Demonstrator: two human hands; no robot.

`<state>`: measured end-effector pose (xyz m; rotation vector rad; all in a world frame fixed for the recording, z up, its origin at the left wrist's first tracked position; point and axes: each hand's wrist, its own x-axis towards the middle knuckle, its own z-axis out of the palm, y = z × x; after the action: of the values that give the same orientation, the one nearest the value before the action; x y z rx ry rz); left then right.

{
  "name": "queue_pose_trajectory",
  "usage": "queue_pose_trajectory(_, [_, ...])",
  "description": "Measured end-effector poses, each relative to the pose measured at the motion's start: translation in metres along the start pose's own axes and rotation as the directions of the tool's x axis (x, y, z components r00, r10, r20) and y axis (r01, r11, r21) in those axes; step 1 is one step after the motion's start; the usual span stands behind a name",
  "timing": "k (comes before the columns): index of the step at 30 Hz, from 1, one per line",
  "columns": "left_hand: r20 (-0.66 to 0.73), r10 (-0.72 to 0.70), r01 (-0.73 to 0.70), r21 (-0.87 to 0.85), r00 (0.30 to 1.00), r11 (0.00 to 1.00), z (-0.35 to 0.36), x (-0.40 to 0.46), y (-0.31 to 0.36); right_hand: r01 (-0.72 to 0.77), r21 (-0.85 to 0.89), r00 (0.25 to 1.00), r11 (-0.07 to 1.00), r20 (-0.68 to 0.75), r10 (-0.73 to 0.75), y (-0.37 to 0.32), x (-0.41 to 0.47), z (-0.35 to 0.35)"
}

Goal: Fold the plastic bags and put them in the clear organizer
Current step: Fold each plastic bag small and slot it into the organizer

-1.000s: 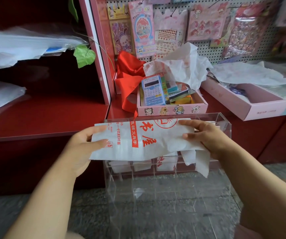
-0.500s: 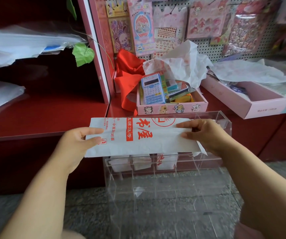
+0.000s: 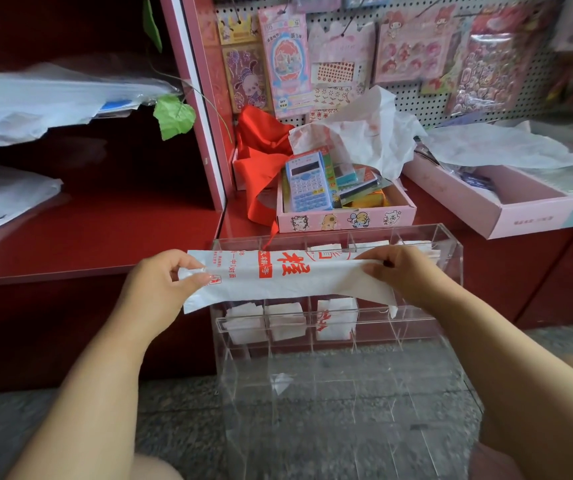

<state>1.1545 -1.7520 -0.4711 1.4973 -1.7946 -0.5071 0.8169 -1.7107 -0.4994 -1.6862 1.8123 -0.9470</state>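
Nearest, the left hand pinches one end of the plastic bag between thumb and fingers, and the right hand grips the other end with curled fingers. The film looks thin and slippery, so the long fold could spring open or skew if either pinch loosens. The bag is a narrow white strip with red print, held in the air across the front of the clear organizer, whose compartments behind already hold folded bags.

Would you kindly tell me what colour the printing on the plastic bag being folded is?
Red-orange characters on the thin white plastic bag, shown best in the head view.
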Motion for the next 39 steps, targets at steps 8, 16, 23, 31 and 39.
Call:
queue_pose_trajectory(8, [-0.002,0.092,-0.092,-0.002,0.996,0.996,-0.015,0.001,0.017,0.035,-0.217,0.996,0.976,0.084,-0.017,0.005,0.0,0.003])
queue_pose_trajectory(16, [0.114,0.229,-0.211,-0.151,0.967,0.966,-0.023,0.015,0.091,-0.108,0.001,0.949,0.994,0.297,0.103,-0.005,-0.022,0.013])
queue_pose_trajectory(23, [0.368,0.364,-0.361,-0.08,0.855,0.929,-0.007,0.018,0.152,-0.022,0.457,0.944,0.889,0.303,-0.132,-0.031,-0.036,0.016])
queue_pose_trajectory(31, [0.116,0.053,0.051,-0.743,0.992,0.667,0.025,0.015,0.153,-0.025,0.602,0.994,0.798,0.097,-0.043,-0.044,-0.04,0.018])
queue_pose_trajectory(39, [0.267,-0.061,0.228,-0.657,0.962,0.719,0.079,-0.016,0.126,-0.014,0.637,1.0,0.771,0.017,0.003,-0.043,-0.038,0.021])
